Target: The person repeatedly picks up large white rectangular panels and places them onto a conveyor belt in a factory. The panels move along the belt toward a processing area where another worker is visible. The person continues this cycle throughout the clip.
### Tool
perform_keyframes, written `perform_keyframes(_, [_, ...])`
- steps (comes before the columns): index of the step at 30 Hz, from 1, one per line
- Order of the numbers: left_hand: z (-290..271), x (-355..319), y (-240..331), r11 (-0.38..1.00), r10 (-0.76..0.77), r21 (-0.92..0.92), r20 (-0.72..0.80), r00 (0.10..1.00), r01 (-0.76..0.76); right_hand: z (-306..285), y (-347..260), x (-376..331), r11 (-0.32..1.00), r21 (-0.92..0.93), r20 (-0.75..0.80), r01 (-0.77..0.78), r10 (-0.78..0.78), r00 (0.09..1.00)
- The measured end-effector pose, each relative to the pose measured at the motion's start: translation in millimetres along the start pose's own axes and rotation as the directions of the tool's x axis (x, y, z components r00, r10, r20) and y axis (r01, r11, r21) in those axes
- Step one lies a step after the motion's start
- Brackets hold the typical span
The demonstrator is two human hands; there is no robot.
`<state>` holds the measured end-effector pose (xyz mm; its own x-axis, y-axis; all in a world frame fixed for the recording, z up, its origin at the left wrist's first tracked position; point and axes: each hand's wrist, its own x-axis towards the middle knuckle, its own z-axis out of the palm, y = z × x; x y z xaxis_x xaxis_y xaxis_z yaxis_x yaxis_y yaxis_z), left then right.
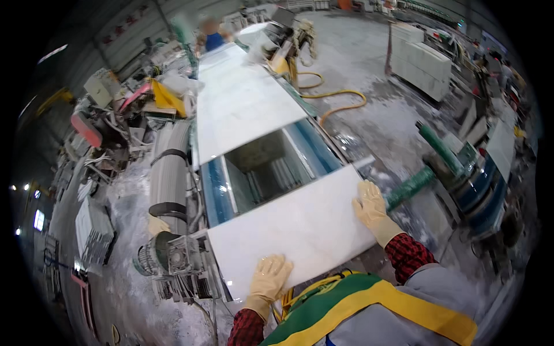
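A white stone slab [294, 230] lies flat across the near end of a long conveyor with blue belts [216, 190]. My left hand [270, 279], in a cream rubber glove, rests on the slab's near edge with its fingers stretched out flat. At the slab's right edge is my right hand [372, 207], gloved alike, its fingers extended against the edge and top. A second, longer white slab [248, 101] lies farther up the conveyor. Between the two slabs, an opening shows the belts and a dark, wet hollow [268, 167]. The slab's underside is hidden.
Left of the conveyor stand a grey motor [173, 254] and a ribbed grey cover [170, 167]. Stacked slabs [95, 230] lie farther left. On the right are green rollers [410, 187], a yellow hose [346, 93] and a pale block stack [421, 60]. A blurred person [213, 39] stands at the far end.
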<state>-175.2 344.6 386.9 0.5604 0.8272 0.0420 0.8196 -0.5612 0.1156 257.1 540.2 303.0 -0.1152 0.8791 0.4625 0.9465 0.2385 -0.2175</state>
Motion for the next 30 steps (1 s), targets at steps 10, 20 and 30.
perform_keyframes(10, [-8.4, -4.3, 2.9, 0.999, 0.032, -0.035, -0.042, 0.999, -0.033, 15.4, 7.5, 77.2, 0.998, 0.049, 0.052, 0.042, -0.045, 0.998])
perform_keyframes(20, [-3.4, -16.6, 3.0, 0.991, 0.023, -0.13, -0.091, 0.996, -0.034, -15.5, 19.4, -51.3, 0.998, -0.02, 0.136, 0.057, -0.054, 0.989])
perform_keyframes(30, [1.2, -93.7, -26.1, 0.91, -0.408, -0.161, -0.181, 0.895, 0.383, -71.1, 8.6, -150.7, 0.989, 0.142, 0.132, -0.043, 0.025, 0.991])
